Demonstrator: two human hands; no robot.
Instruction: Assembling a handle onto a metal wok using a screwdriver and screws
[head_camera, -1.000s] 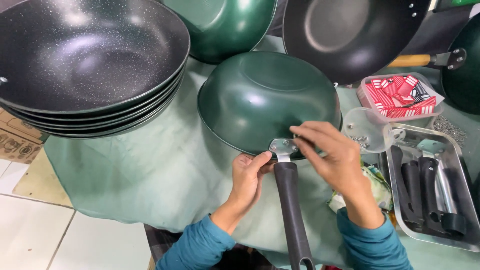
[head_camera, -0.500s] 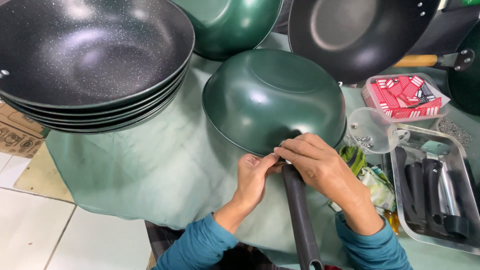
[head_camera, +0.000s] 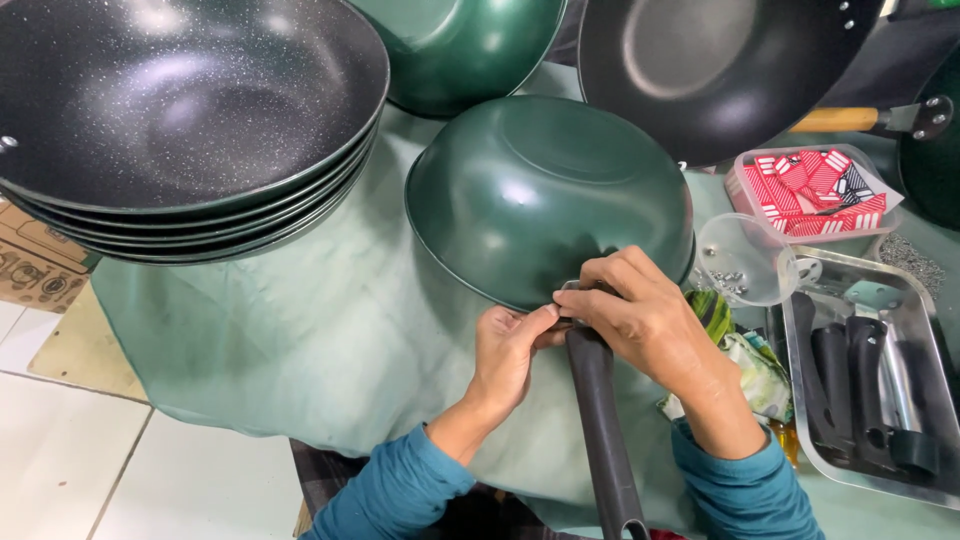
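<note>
A dark green wok lies upside down on a pale green cloth. A long black handle reaches from its near rim toward me. My right hand is closed over the metal bracket where the handle meets the rim. My left hand pinches the same joint from the left, thumb against the bracket. The bracket itself is mostly hidden under my fingers.
A stack of several speckled black woks stands at the left, another green wok and a black wok at the back. On the right are a clear cup of small screws, a red-patterned box and a metal tray of black handles.
My right hand has slid from the bracket's right side to lie over the joint. The view has shifted slightly, and the wok sits a little further right in it.
</note>
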